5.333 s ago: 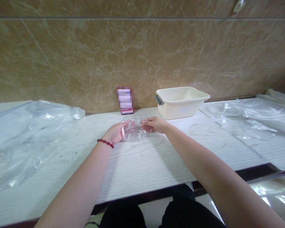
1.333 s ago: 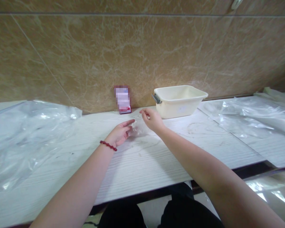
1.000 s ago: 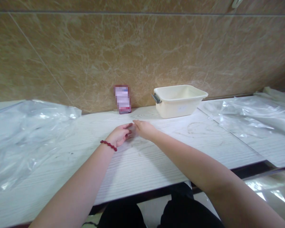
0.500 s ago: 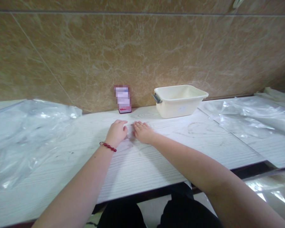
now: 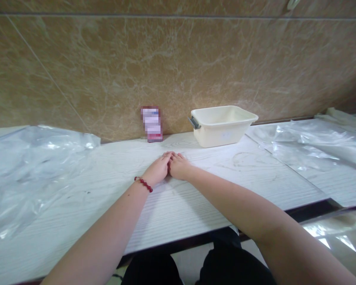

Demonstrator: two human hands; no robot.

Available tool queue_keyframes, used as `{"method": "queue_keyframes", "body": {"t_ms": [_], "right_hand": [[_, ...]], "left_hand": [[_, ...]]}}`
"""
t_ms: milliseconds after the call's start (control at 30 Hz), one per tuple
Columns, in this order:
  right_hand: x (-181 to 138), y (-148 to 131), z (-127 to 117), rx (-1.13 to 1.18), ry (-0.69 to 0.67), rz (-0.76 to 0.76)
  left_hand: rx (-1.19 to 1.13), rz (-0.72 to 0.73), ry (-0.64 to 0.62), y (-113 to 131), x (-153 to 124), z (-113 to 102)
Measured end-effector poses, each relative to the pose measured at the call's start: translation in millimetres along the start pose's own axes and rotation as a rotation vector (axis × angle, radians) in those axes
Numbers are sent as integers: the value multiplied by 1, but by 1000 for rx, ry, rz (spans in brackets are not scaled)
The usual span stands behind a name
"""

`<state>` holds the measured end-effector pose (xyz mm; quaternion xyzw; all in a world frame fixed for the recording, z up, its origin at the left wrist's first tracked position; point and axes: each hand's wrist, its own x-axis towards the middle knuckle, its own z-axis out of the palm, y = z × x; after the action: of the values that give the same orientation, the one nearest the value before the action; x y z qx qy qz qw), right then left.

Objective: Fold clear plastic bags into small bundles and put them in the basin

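My left hand (image 5: 158, 169), with a red bead bracelet (image 5: 144, 184) at its wrist, rests on the white wood-grain table (image 5: 184, 213). Its fingers are stretched out and lean against the fingers of my right hand (image 5: 179, 165). The right hand lies palm down, fingers extended. No object shows in either hand, though the space under the palms is hidden. Behind the hands, a phone-like red-edged object (image 5: 152, 124) with a blurred-out front leans upright on the wall. A cream plastic bin (image 5: 222, 132) with a grey side clasp stands behind them to the right.
Clear plastic sheeting (image 5: 47, 162) lies crumpled on the left of the table. More clear plastic (image 5: 308, 142) covers part of the right end, past a seam. A brown marbled wall (image 5: 166, 63) rises behind the table. My dark-clothed legs are below the front edge.
My left hand has moved right, closing the gap so that its fingers touch my right hand. The right hand has stayed almost where it was.
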<state>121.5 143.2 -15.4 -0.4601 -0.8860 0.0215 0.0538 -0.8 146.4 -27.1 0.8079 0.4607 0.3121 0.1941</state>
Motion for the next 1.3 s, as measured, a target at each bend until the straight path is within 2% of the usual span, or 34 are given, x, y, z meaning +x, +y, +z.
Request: {"method": "queue_keyframes", "body": {"t_ms": [200,333,533,767,967,1133,1300], "right_hand": [[-3,0,4,6,50,20],[-4,4,4,28,67,56],[-5,13,-2,75,-5,116],[-8,23,-17,126,-196,215],[-4,38,-14,98,-292,273],[-2,48,-9,78,-311,322],[-5,53,-14,67,-347,370]], "left_hand": [[476,-79,-226,3,-6,-4],[620,-162,-303,8,-8,-9],[652,-243,-386,12,-12,-17],[628,-346,-508,16,-15,-31],[611,-385,-531,10,-16,-34],[613,-388,-544,8,-17,-37],[633,-401,-561,8,-18,-42]]}}
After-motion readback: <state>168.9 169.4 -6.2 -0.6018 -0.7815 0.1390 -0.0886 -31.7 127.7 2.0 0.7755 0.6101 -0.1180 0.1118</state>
